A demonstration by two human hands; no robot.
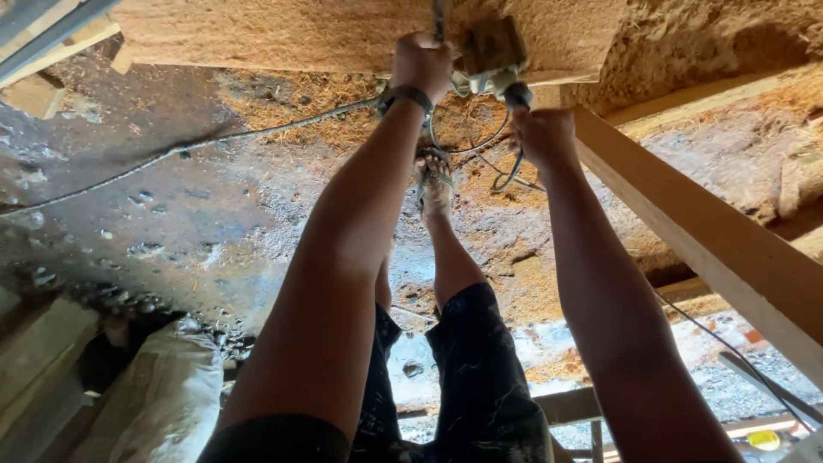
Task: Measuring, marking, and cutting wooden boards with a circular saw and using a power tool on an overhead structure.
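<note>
A dusty grey-green power tool (490, 50) rests on a wide wooden plank (326, 30) at the top of the view. My left hand (420, 64), with a dark band on its wrist, is closed around the tool's upper part. My right hand (542, 135) is closed just below the tool, around its dark rear grip where the cable (506, 176) comes out. Both arms stretch out from the bottom of the frame. Between them I see my leg in dark shorts and my sandalled foot (434, 182) on the ground.
A long pale timber beam (711, 249) runs diagonally on the right. Sawdust (291, 94) covers the wet concrete floor (171, 214) under the plank. A thin cord (171, 154) crosses the floor on the left. A white sack (163, 394) lies at the bottom left.
</note>
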